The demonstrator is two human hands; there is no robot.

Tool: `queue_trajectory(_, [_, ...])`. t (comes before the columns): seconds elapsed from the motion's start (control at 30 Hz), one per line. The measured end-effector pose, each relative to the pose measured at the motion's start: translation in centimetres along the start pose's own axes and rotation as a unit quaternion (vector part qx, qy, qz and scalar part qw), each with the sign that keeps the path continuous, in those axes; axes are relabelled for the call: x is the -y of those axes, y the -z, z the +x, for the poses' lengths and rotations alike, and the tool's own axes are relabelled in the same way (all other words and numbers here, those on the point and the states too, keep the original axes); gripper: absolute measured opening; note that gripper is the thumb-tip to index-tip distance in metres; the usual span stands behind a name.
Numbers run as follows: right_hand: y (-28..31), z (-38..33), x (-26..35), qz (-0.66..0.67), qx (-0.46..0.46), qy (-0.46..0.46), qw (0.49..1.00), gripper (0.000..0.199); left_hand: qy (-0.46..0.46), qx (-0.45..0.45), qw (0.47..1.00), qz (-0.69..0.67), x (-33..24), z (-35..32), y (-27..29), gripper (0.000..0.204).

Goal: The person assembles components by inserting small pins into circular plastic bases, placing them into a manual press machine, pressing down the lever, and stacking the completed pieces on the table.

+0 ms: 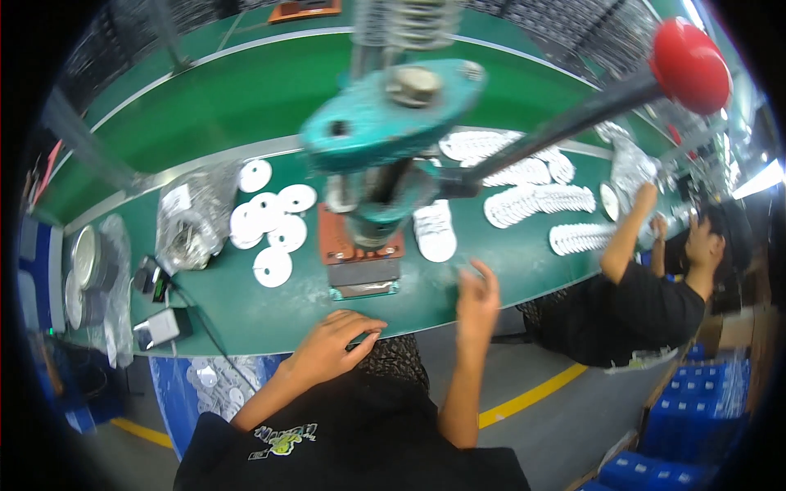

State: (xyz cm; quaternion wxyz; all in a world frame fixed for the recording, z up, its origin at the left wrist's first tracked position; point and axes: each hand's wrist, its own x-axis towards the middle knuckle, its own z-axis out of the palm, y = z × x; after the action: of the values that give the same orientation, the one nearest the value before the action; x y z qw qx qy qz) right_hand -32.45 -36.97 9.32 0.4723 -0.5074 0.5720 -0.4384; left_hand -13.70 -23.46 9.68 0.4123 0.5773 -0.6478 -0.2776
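Presumably light and stiff, the overlapping white discs point(442, 250), beyond the left hand point(332, 344) and right hand point(476, 307), both loose-fingered and apparently empty, suit rim grasping.

Your bare right hand point(477, 299) was blurred, as was the teal metal press head point(393, 114). The silver coil spring point(423, 26) ran past the top edge; the bottom edge cut off your black printed shirt point(352, 446).
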Motion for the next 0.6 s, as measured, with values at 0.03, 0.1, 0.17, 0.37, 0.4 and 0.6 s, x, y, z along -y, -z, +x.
queue_trajectory(0.03, [2.1, -1.0, 0.4, 0.145, -0.017, -0.079, 0.986, 0.028, -0.046, -0.02, 0.998, 0.036, 0.2, -0.5, 0.6, 0.032])
queue_trajectory(0.1, [6.5, -2.2, -0.7, 0.346, -0.139, -0.109, 0.921, 0.012, -0.021, -0.097, 0.99, 0.102, 0.4, -1.5, 2.3, 0.035])
queue_trajectory(0.17, [12.5, -3.6, -5.3, 0.547, -0.18, -0.034, 0.817, 0.024, -0.005, -0.168, 0.972, 0.164, 0.6, -1.9, 4.0, 0.039])
queue_trajectory(0.37, [19.0, -8.7, -20.5, 0.538, -0.193, -0.227, 0.788, 0.015, 0.137, -0.266, 0.888, 0.35, 3.6, -1.9, 6.7, 0.057])
queue_trajectory(0.4, [17.7, -9.4, -21.0, 0.56, -0.18, -0.257, 0.767, 0.022, 0.134, -0.267, 0.888, 0.349, 4.2, -2.1, 6.8, 0.057])
queue_trajectory(0.6, [9.0, -12.7, -16.1, 0.632, -0.031, -0.354, 0.689, 0.034, 0.091, -0.253, 0.913, 0.307, 4.1, -3.7, 7.7, 0.037])
